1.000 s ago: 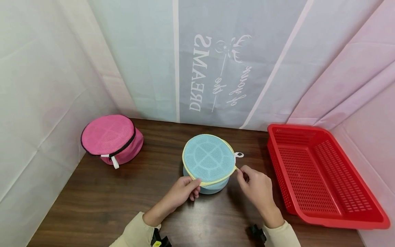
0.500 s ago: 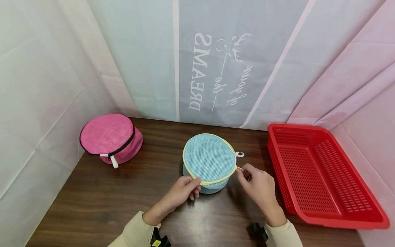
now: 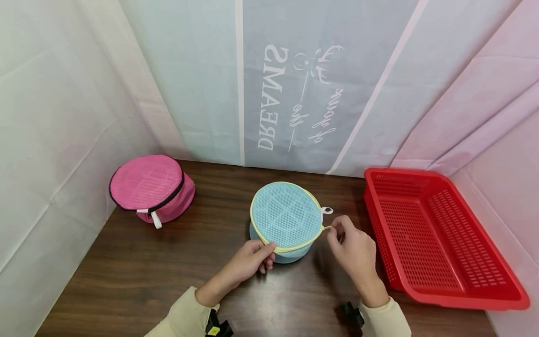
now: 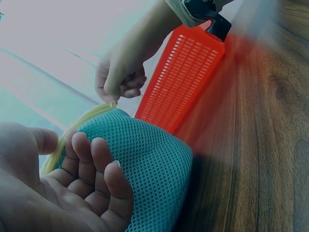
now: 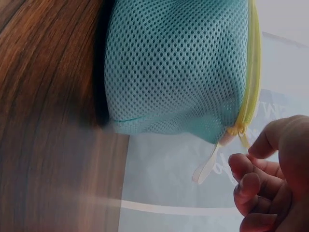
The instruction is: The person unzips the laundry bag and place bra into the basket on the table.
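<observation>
A round light-blue mesh laundry bag [image 3: 286, 215] with a yellow zipper edge stands on the table, its lid lying across the top. My left hand [image 3: 252, 260] grips its near-left rim, thumb on top of the yellow edge and fingers curled beneath. At the right rim, my right hand [image 3: 355, 255] pinches the end of the yellow zipper pull [image 5: 244, 139] between thumb and index finger. The pull points outward from the zipper [image 5: 253, 72]. A white fabric loop [image 3: 326, 210] sticks out of the rim just beyond it.
A pink round mesh bag [image 3: 147, 185] with black zipper trim stands at the back left. To the right of my right hand is a red perforated plastic basket [image 3: 381, 243]. Printed curtains [image 3: 202, 84] enclose the dark wooden table [image 3: 139, 271].
My right hand has shifted slightly up and outward, and the zipper pull now stands out from the rim. The left hand holds nearly the same spot.
</observation>
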A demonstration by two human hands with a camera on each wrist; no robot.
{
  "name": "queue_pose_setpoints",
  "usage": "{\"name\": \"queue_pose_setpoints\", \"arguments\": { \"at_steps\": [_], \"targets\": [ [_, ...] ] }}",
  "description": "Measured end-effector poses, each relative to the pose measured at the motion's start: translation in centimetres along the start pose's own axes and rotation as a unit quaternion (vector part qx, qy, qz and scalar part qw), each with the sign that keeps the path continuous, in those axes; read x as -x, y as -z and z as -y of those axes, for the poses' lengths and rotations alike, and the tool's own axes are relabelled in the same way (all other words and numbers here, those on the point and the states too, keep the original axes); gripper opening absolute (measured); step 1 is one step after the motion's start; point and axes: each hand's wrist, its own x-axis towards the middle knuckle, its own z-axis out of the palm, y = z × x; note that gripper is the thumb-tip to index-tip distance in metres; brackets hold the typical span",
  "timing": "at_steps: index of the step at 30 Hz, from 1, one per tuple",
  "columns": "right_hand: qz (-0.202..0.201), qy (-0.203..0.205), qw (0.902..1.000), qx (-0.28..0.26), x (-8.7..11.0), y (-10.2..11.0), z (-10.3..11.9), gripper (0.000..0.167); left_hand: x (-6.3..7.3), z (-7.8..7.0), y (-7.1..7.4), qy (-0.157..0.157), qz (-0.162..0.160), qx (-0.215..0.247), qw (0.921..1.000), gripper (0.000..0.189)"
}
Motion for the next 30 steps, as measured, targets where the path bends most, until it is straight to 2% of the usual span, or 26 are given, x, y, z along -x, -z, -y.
{"name": "queue_pose_setpoints", "arguments": {
  "at_steps": [3, 8, 18, 26, 28, 30],
  "targets": [
    [-0.005, 0.009, 0.9999, -0.006, -0.2, 0.1, 0.4, 0.011, -0.1, 0.1, 0.0, -0.002, 0.000, -0.004, 1.0000, 0.039],
    [0.010, 0.037, 0.9988, -0.029, -0.9, 0.2, 1.4, 0.015, -0.2, 0.1, -0.1, -0.005, -0.002, -0.004, 1.0000, 0.040],
    [0.043, 0.141, 0.9879, -0.050, -2.2, 0.2, 4.1, 0.020, -0.2, 0.0, 0.1, -0.004, 0.001, -0.009, 0.9999, 0.038],
    [0.048, 0.202, 0.9767, -0.056, -2.6, -0.1, 5.9, 0.021, 0.1, 0.0, 1.3, -0.008, 0.014, -0.022, 0.9996, 0.042],
    [0.051, 0.208, 0.9754, -0.051, -2.6, -0.2, 6.2, 0.021, 0.1, 0.1, 1.7, -0.006, 0.008, -0.015, 0.9998, 0.045],
    [0.059, 0.210, 0.9750, -0.042, -2.6, -0.2, 6.4, 0.022, 0.0, 0.1, 2.0, -0.005, -0.012, 0.002, 0.9999, 0.046]
  ]
}}
